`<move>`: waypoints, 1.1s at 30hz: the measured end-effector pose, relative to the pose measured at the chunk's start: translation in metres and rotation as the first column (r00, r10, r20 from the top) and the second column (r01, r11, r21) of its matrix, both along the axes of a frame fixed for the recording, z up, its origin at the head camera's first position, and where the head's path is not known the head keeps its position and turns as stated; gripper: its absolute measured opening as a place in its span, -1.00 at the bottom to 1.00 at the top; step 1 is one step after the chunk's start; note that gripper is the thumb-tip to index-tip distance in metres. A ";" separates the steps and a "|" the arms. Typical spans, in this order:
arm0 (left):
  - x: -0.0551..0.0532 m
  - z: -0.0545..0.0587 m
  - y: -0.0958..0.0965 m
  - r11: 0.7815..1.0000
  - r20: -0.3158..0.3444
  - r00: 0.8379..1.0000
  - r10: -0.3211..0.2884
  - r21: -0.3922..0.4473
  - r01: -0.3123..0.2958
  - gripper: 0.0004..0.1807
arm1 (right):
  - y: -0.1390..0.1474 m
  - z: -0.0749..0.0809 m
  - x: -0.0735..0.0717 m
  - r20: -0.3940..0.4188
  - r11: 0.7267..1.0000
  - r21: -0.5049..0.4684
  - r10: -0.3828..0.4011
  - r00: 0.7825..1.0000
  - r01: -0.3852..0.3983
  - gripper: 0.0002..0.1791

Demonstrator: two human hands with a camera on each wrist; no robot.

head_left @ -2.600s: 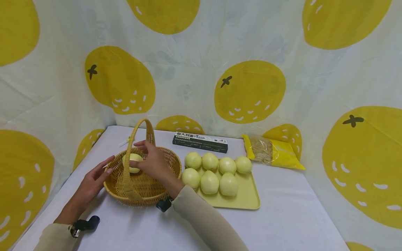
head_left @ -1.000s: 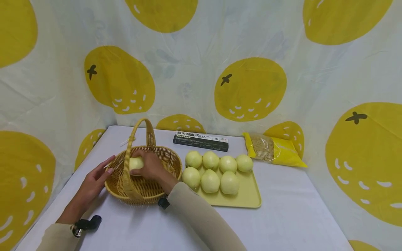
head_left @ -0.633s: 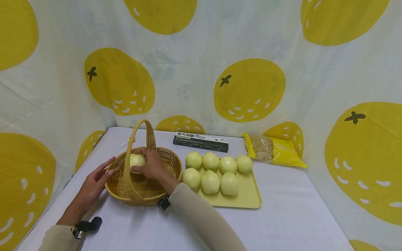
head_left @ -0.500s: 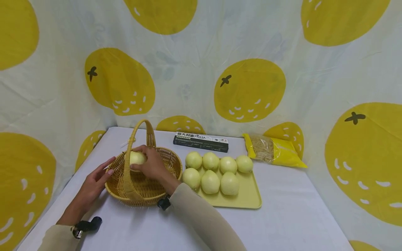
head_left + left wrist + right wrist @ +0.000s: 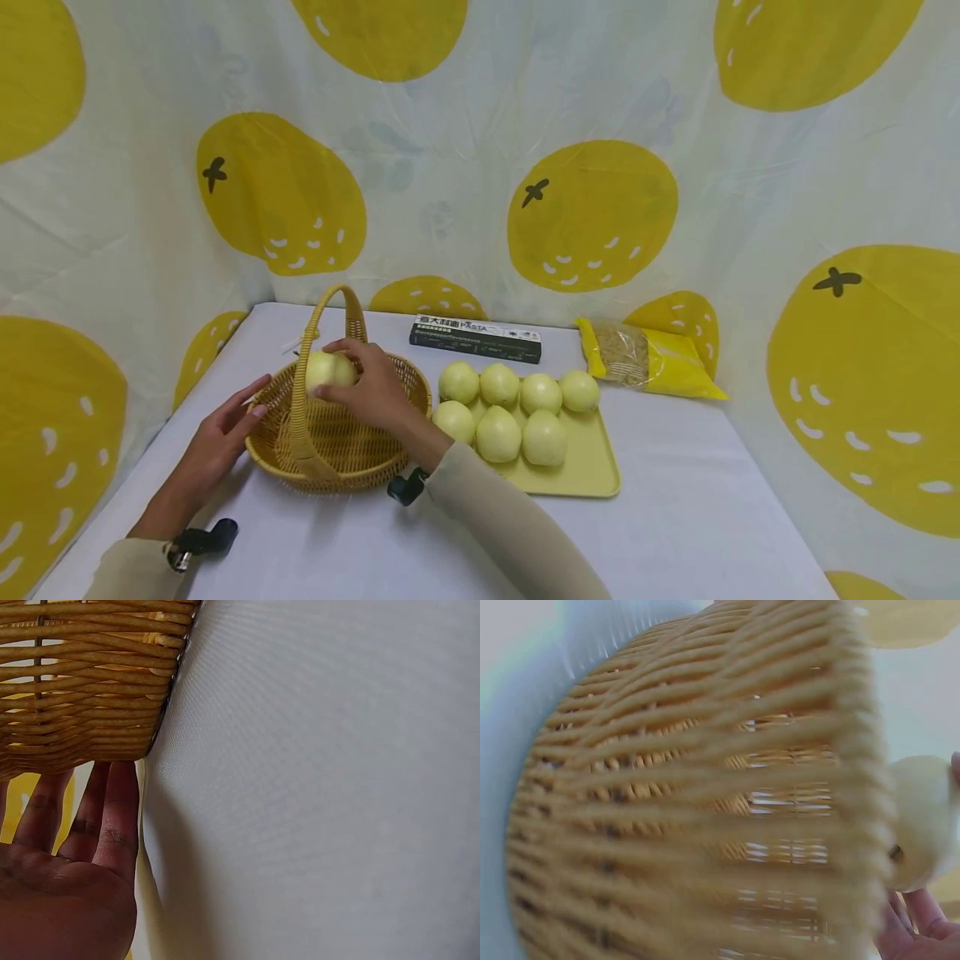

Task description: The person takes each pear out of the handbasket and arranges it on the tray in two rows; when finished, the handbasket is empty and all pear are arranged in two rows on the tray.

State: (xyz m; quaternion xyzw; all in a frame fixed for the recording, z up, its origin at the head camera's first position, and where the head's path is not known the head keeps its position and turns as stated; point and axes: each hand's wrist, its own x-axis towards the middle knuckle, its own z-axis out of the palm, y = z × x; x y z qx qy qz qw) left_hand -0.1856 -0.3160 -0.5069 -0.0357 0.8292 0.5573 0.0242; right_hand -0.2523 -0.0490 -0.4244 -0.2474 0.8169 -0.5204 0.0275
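Note:
My right hand point(image 5: 378, 390) grips a pale yellow pear point(image 5: 327, 375) above the hollow of a wicker basket point(image 5: 360, 477), behind its tall arched handle point(image 5: 302, 408). The pear's stem points left, and part of the fruit is hidden by the handle and fingers. In the right wrist view the pear point(image 5: 919, 814) shows past the basket's rim, with fingertips under it. At the basket's left side rests my left hand point(image 5: 213, 450), thumb near the rim. The left wrist view shows its fingers point(image 5: 116, 817) stretched straight against the woven wall point(image 5: 90, 712).
To the basket's right, a yellow tray point(image 5: 577, 479) bears several pears point(image 5: 498, 433) in two rows. Behind them lie a dark pasta box point(image 5: 475, 338) and a yellow bag of pasta point(image 5: 648, 358). A fruit-print curtain point(image 5: 442, 208) encloses the white table point(image 5: 675, 517).
My right hand first moves the pear lower inside the basket, then lifts it back up toward rim height. The left hand keeps its place at the basket's left side.

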 end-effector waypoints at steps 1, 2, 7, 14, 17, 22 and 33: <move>0.000 0.000 0.000 1.000 -0.002 1.000 0.004 0.000 -0.004 -0.23 | 0.004 0.002 0.001 0.008 1.000 -0.013 0.000 1.000 0.000 -0.42; 0.000 0.000 0.000 1.000 -0.002 1.000 0.007 0.002 -0.007 -0.23 | 0.007 0.004 0.002 0.012 1.000 -0.021 0.000 1.000 0.000 -0.42; 0.001 -0.001 -0.001 1.000 -0.008 1.000 0.010 0.004 -0.010 -0.23 | 0.028 0.014 0.010 0.010 0.999 -0.034 -0.007 1.000 0.007 -0.40; 0.001 0.002 -0.001 1.000 -0.018 1.000 0.006 0.004 -0.006 -0.25 | 0.055 0.022 0.018 0.019 0.997 -0.065 -0.037 0.999 0.038 -0.39; 0.001 0.003 -0.001 1.000 -0.023 1.000 0.001 0.004 -0.001 -0.25 | 0.067 0.026 0.022 0.018 0.995 -0.082 -0.054 0.998 0.056 -0.39; 0.001 0.001 -0.002 1.000 -0.025 1.000 -0.006 0.002 0.006 -0.26 | 0.085 0.029 0.026 -0.012 0.993 -0.098 -0.066 0.998 0.064 -0.38; -0.001 0.002 -0.002 1.000 -0.006 1.000 -0.003 0.007 0.003 -0.24 | 0.119 0.033 0.037 0.016 0.985 -0.134 -0.109 0.994 0.110 -0.41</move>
